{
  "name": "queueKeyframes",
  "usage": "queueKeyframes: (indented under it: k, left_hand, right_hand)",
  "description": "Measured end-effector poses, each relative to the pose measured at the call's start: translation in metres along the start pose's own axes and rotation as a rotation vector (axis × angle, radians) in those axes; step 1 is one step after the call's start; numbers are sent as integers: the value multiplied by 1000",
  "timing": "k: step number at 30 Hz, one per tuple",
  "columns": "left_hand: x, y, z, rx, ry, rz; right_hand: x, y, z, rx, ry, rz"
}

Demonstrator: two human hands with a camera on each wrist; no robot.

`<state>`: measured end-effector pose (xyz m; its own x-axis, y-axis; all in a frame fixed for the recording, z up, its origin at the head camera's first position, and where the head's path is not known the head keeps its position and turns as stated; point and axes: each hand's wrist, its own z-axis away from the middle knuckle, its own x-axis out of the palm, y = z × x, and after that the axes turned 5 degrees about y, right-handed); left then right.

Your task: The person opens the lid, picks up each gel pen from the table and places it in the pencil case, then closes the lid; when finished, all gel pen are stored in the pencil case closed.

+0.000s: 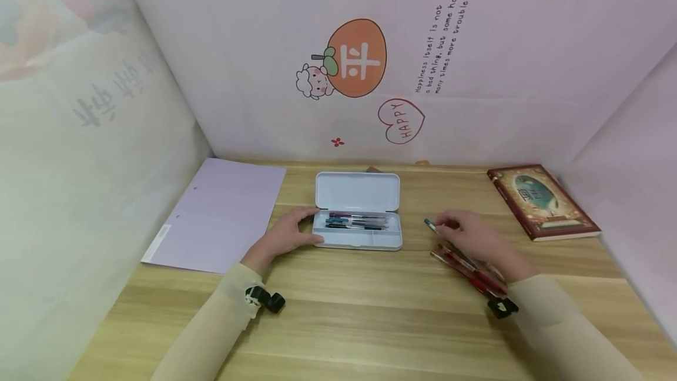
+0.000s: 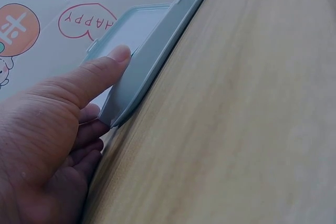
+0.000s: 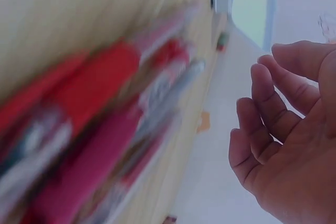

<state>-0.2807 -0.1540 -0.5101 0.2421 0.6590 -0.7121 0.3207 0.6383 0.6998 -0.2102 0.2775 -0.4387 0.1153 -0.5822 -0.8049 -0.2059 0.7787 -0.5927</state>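
A pale blue pencil case (image 1: 357, 240) lies with its lid (image 1: 357, 191) raised; several pens (image 1: 357, 222) fill its rear compartment. My left hand (image 1: 285, 233) grips the case's left end, thumb at the front corner and fingers at the rear. In the left wrist view, the thumb (image 2: 118, 56) presses on the case wall (image 2: 149, 66). My right hand (image 1: 473, 237) hovers over loose red and magenta pens (image 1: 468, 269), beside a teal-ended pen (image 1: 431, 225). Seen from the right wrist, its fingers (image 3: 262, 114) are loosely bent with nothing visible between them; the pens (image 3: 105, 87) are blurred.
A lilac folder (image 1: 227, 210) lies to the left of the case. At the far right rests a book (image 1: 545, 201) with a red-brown border. Printed white sheeting (image 1: 254, 75) walls the wooden table (image 1: 359, 310) at the back and sides.
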Motion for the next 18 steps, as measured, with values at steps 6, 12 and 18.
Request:
queueKeyframes:
  k: [6, 12, 18]
  left_hand:
    - [3, -1, 0, 18, 19, 13]
    - [4, 0, 0, 15, 13, 21]
    - [2, -2, -2, 9, 12, 17]
  right_hand:
    - [-20, 22, 23, 42, 9, 24]
    - [-28, 42, 40, 55, 2, 71]
    - [-31, 56, 55, 130, -64, 63]
